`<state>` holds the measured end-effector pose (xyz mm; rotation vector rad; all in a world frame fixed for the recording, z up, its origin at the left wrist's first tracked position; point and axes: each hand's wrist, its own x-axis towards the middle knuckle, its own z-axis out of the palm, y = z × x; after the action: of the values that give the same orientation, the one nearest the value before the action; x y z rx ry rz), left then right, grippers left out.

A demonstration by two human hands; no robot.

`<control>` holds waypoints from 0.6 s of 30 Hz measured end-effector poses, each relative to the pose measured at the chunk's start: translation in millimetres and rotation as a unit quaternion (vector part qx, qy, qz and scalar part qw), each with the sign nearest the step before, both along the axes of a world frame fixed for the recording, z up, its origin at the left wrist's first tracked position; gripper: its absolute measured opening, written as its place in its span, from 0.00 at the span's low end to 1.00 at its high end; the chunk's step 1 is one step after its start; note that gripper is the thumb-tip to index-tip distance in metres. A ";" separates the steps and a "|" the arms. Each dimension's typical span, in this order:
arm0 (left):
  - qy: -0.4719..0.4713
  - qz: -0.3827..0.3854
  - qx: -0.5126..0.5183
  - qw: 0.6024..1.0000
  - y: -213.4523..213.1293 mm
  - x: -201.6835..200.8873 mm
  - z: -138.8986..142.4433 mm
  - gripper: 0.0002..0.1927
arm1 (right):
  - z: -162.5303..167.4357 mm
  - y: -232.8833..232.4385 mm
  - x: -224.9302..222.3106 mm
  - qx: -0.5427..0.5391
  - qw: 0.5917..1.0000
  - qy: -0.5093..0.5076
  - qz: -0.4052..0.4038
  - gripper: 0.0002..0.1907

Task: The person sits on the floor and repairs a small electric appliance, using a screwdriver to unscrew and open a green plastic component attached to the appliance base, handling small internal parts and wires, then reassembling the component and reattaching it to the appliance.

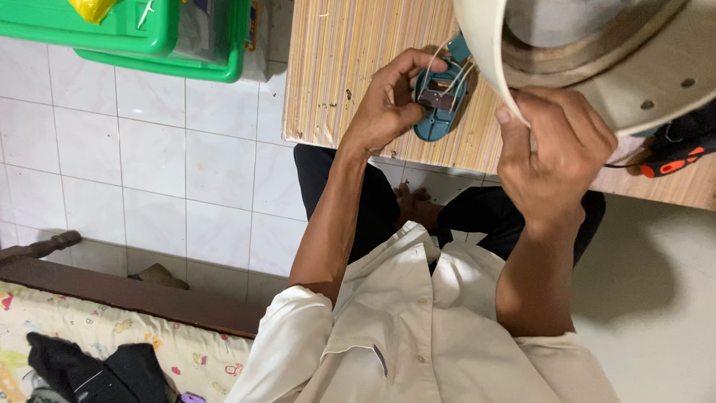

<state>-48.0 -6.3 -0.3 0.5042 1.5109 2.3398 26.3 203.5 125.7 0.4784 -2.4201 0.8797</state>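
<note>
Under the left hand (388,104), near the worktop's (335,67) front edge, lies a small teal plastic part (440,101), oval, with thin white wires; the fingers pinch it closed. Just beside that grip, the right hand (556,153) clasps the thin rim of a smooth cream housing (634,82). The worktop is striped wood; white floor tiles (149,164) lie beyond its edge.
</note>
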 end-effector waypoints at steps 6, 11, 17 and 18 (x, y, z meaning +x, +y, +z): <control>-0.015 0.029 0.024 0.999 3.6 17.2 2.5 0.39 | 13.6 4.4 -2.9 0.046 0.998 0.036 0.024 0.08; -0.019 0.053 0.024 0.998 7.6 18.9 3.2 0.45 | 23.0 3.5 -25.8 0.080 0.996 0.020 0.035 0.07; -0.076 0.043 0.083 0.993 13.7 26.5 -9.1 0.42 | 37.4 1.4 -20.1 0.089 0.995 0.006 0.045 0.07; -0.082 0.035 0.103 0.991 14.0 27.8 -12.4 0.42 | 38.3 2.0 -18.1 0.094 0.995 0.006 0.046 0.07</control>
<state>-20.2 7.7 -12.6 0.3019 1.2395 2.5369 8.2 205.5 164.0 0.6682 -2.4974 0.6875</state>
